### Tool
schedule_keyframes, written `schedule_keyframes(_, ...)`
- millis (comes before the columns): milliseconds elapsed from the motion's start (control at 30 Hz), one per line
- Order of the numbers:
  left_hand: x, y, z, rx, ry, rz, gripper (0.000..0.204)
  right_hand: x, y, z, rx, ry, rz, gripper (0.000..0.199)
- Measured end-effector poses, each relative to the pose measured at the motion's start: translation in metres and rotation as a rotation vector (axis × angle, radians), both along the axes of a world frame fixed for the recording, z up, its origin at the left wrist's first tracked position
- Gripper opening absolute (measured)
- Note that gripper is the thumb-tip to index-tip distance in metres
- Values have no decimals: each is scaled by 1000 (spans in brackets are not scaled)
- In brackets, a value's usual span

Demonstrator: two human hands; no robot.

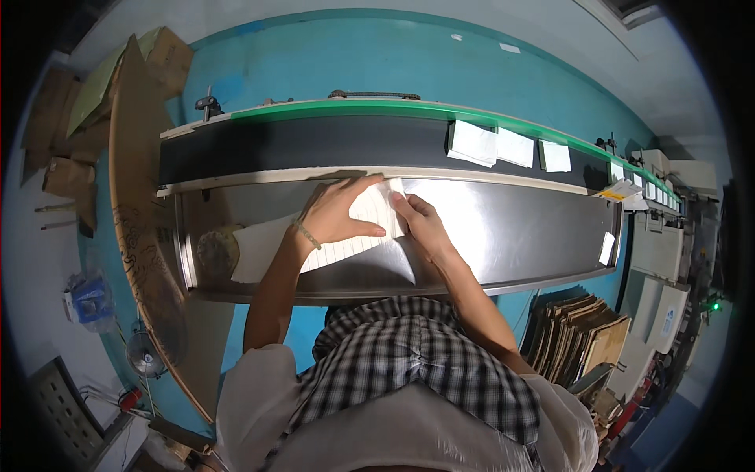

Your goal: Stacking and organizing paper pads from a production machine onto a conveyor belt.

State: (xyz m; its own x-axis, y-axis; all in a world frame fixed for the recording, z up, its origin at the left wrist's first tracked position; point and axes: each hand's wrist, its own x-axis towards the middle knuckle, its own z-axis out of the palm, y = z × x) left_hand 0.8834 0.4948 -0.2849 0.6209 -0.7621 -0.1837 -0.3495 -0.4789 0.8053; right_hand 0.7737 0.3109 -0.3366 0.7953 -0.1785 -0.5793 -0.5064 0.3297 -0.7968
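Note:
A long row of white folded paper packets [330, 250] leans along the left half of a shallow stainless-steel tray [511, 228]. My left hand [334, 211] lies over the row, its fingers stretched toward the far edge and its thumb apart from them, pointing right. At the row's right end my right hand [422, 226] pinches a white folded paper packet [395, 197] between thumb and fingers. My right fingers partly hide that packet. A brownish round object [218, 250] sits against the row's left end.
Beyond the tray runs a dark conveyor belt [314, 145] with a green far rail, carrying several white packets [474, 144]. A tall cardboard sheet [134, 197] stands at the left. Flattened cartons [574, 334] are stacked at the lower right. A white slip [606, 248] lies at the tray's right end.

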Motion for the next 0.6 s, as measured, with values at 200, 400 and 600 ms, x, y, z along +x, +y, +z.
schedule_keyframes(200, 6, 3, -3, 27, 48, 15, 70, 33, -23, 10, -47, -4, -122, 33)
schedule_keyframes(400, 8, 11, -8, -28, 24, 11, 78, 29, 9, 8, -438, -67, 275, 44)
schedule_keyframes(600, 9, 30, -11, 21, -26, -18, 84, 11, 21, -8, -9, 52, 65, 45)
